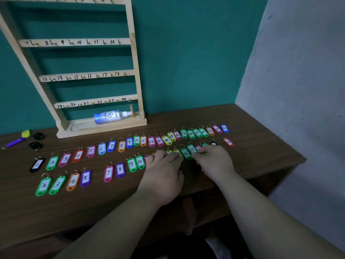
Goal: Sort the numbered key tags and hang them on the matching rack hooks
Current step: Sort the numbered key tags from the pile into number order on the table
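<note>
Right now the left hand (pixel 164 171) is lying palm down on the brown tabletop (pixel 261 146). Its grip is spread, with fairly straight fingers pressing on the tags in the middle of the near row, just right of the green tag 10 (pixel 140 162). The right hand (pixel 214 161) is sitting just beside it with fingers curled down. Its fingertips are touching the green tag 16 (pixel 185 153) and covering part of a pink tag next to the green tag 17 (pixel 192 148); whether this grip is pinching anything I cannot tell.

The key tags are lying in two rows across the tabletop. The far row is running from the black tag 1 (pixel 36 164) on the left to a blue tag (pixel 224 128) on the right. The near row is starting at the green tag 2 (pixel 43 186). A red tag (pixel 228 142) is lying apart near the right end.

The wooden rack (pixel 134 53) is standing at the back left against the teal wall, its rails carrying handwritten numbers beside small hooks. One orange tag (pixel 131 110) is hanging below the 24 on the lowest rail. A spray bottle (pixel 110 116) is lying on its side in the rack's base. Left of the rack, a yellow-green fob (pixel 25 133), two black fobs (pixel 38 135) and a purple tag (pixel 15 142) are lying on the tabletop.
</note>
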